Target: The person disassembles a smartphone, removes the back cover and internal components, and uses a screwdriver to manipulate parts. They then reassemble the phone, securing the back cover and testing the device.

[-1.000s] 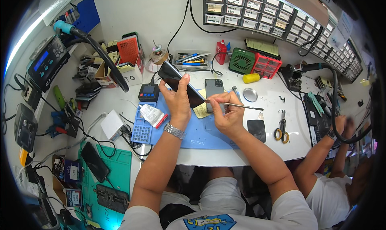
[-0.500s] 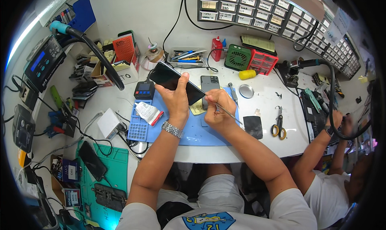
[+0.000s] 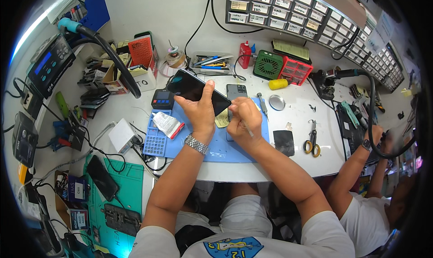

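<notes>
I'm remotely watching the left hand (image 3: 200,115) holding a whole-looking phone (image 3: 193,87) while the right hand (image 3: 246,121) is pinching a tool (image 3: 249,131) by the phone's right corner, work there apparently unfinished.

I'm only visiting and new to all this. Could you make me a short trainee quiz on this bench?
1. Which end of the phone held in the left hand is nearest the right hand? A) its left end; B) its right end.
2. True or false: the scissors lie to the right of the blue mat.
3. Fill in: the small drawers beside the green box are coloured ____.

Key: 1. B; 2. true; 3. red.
</notes>
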Demonstrator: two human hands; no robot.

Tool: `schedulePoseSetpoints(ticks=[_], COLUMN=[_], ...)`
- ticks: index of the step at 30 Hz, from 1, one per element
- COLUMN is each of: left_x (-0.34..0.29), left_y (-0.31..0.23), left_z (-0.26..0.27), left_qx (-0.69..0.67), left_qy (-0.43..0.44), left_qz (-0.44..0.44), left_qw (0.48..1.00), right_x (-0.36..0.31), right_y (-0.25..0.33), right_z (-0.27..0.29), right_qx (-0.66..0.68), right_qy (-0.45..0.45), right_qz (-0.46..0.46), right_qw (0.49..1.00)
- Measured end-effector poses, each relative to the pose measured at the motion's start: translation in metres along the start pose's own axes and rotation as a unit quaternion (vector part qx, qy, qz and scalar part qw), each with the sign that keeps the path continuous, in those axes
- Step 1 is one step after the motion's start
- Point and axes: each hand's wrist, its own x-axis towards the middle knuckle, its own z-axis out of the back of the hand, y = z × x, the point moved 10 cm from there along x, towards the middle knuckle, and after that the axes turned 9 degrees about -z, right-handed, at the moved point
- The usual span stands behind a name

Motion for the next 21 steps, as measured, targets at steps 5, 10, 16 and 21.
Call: schedulePoseSetpoints(ticks=[5,10,16,21], left_x=[-0.013,0.012,0.014,0.003], left_y=[-0.002,0.01,0.04,0.046], left_z=[-0.012,0.005,0.002,-0.007], left_qx=[0.001,-0.052,-0.135,-0.269], left_qy=[0.02,0.003,0.026,0.098], left_qz=[0.03,0.034,0.148,0.211], left_qw=[0.999,0.998,0.979,0.935], right_x=[-0.002,0.002,-0.009,-0.041], right_y=[-0.038,-0.009,-0.059,-0.086], right_z=[0.004,0.001,-0.007,-0.043], right_qx=[0.043,0.042,0.327,0.323], right_qy=[-0.013,-0.005,0.066,0.209], right_qz=[-0.088,-0.044,-0.339,-0.571], right_qw=[0.995,0.998,0.88,0.725])
